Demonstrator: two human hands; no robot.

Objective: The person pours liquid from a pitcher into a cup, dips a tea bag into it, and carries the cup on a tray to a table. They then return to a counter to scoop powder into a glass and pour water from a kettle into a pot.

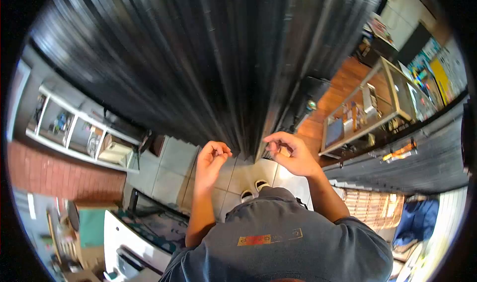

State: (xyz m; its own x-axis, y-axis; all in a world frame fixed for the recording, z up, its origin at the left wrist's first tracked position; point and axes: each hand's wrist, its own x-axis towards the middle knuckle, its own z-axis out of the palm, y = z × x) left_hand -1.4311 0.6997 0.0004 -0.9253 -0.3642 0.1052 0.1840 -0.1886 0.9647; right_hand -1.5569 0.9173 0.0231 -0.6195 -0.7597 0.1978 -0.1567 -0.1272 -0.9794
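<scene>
My left hand (212, 159) is raised in front of a dark, ribbed panel (198, 73), its fingers curled in toward the thumb. I cannot tell whether anything thin is pinched there. Across a gap to the right, at about the same height, my right hand (294, 155) is loosely curved, with its thumb apart from the fingers and nothing visible between them. The black panel fills the upper middle of the view, its ridges running down toward the space between my hands. Both hands overlap its lower part in this view.
Pale floor tiles (171, 167) lie around my shoes (261, 184). On the left stands a white shelf unit (69, 133) with things in it, above a white table (112, 237). At right, a glass display case (392, 90) stands on a wooden floor (343, 85). A wicker piece (367, 205) is lower right.
</scene>
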